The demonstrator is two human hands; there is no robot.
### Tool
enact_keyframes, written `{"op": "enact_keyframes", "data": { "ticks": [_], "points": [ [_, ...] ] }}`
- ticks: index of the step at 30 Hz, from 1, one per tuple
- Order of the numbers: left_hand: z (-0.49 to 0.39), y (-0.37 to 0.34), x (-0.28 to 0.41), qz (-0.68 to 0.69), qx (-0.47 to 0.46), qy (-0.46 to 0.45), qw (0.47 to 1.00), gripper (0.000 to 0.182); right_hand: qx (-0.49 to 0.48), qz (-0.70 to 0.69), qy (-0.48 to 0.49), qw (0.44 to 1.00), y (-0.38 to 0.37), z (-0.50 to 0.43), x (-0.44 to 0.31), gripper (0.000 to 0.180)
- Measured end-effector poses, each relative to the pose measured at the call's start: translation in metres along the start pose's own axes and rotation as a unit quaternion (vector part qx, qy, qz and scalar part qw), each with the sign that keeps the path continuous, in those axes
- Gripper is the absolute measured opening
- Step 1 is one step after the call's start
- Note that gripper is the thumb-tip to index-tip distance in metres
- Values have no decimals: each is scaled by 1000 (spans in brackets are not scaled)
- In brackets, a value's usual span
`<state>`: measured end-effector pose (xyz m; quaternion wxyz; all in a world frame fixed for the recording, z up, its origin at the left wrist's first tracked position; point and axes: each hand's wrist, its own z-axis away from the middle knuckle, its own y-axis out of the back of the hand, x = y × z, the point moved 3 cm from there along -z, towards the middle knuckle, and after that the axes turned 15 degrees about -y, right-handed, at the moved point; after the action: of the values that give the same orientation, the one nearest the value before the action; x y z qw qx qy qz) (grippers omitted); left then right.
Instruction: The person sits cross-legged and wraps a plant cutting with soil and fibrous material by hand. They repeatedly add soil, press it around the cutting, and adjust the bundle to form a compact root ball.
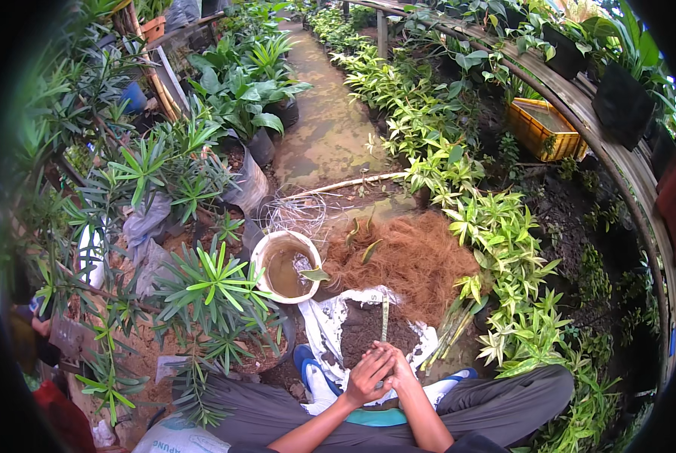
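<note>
My left hand and my right hand are cupped together, palms facing, low over a spread white plastic sack. From between the fingertips a pale green, ringed plant stem points away from me. Its lower end and whatever else lies inside the palms are hidden. Dark, crumbly soil covers the middle of the sack. Just beyond it lies a heap of reddish-brown coconut fibre with a few leaves on top. Several cut green stems rest in a bundle to the right.
A white bucket of murky water stands at the left, a leaf at its rim. Behind it are tangled thin strips and a long stick. Leafy plants line the right; a potted shrub leans in at left. A yellow crate sits beyond.
</note>
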<state>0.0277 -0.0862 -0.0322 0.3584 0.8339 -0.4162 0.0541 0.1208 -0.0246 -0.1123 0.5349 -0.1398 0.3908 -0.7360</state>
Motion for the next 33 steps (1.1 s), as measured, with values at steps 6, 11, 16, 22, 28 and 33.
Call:
{"op": "enact_keyframes", "data": {
  "ticks": [6,11,16,22,28,33],
  "points": [
    [3,1,0,40,-6,18,999,50,-7,-60,-22,998,5,-13,7,23],
    [-4,11,-5,81,58,85,991,57,106,92,139,980,-39,26,-23,17],
    [4,-4,-42,410,170,366,818,74,218,344,308,860,-51,37,-30,18],
    [55,-29,-60,586,138,606,520,81,321,618,359,622,-93,51,-8,50],
    [81,-30,-92,481,219,658,537,68,220,496,333,772,-84,41,-37,93],
    [94,-31,-112,528,280,618,511,54,213,290,252,898,-4,-33,-67,37]
  ]
}}
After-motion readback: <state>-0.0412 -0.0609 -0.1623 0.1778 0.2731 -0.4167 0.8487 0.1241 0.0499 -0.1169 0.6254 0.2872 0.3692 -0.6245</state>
